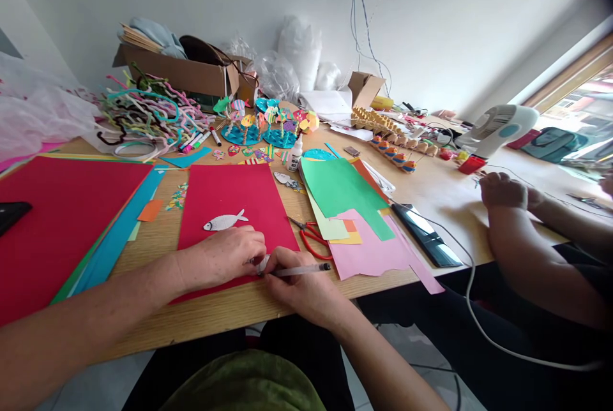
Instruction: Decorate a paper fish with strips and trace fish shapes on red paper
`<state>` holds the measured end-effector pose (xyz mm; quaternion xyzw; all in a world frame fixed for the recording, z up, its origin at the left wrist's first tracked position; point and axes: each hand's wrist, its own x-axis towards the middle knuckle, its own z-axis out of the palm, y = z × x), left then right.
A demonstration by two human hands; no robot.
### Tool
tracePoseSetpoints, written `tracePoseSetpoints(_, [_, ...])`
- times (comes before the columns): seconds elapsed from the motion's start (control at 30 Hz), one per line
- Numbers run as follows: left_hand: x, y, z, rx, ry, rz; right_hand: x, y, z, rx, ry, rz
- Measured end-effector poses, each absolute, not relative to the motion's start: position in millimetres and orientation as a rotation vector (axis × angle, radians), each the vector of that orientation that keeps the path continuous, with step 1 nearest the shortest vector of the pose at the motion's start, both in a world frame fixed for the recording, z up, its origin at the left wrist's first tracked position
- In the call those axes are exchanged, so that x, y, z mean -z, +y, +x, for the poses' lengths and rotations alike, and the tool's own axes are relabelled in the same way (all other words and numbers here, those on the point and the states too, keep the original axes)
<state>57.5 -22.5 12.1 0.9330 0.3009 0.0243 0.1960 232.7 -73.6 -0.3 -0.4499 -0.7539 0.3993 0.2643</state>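
My right hand (297, 286) is closed around a pen (306, 269) with a translucent barrel and a dark end. Its tip is hidden behind the fingers. My left hand (225, 256) pinches a small white piece of paper (262, 264), mostly covered by the fingers of both hands. Both hands work over the lower edge of a red sheet (230, 191). On that sheet lies a white paper fish (225, 221) with drawn scales, eye and gill line, just beyond my left hand. Red-handled scissors (313, 242) rest right of the sheet.
Coloured paper stacks lie left (71, 207) and right, including a green sheet (345, 184). A glue bottle (295, 154), pipe cleaners (148, 111) and decorated fish crafts (263, 124) stand behind. At right are a phone (424, 235), a cable and another person's hands (505, 191).
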Motion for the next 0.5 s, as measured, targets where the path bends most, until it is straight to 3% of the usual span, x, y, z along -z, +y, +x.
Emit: tracePoseSetpoints(0.5, [-8.9, -21.6, 55.9, -0.051, 0.852, 2.657, -0.7, -74.1, 238.6, -1.067, -2.003, -1.231])
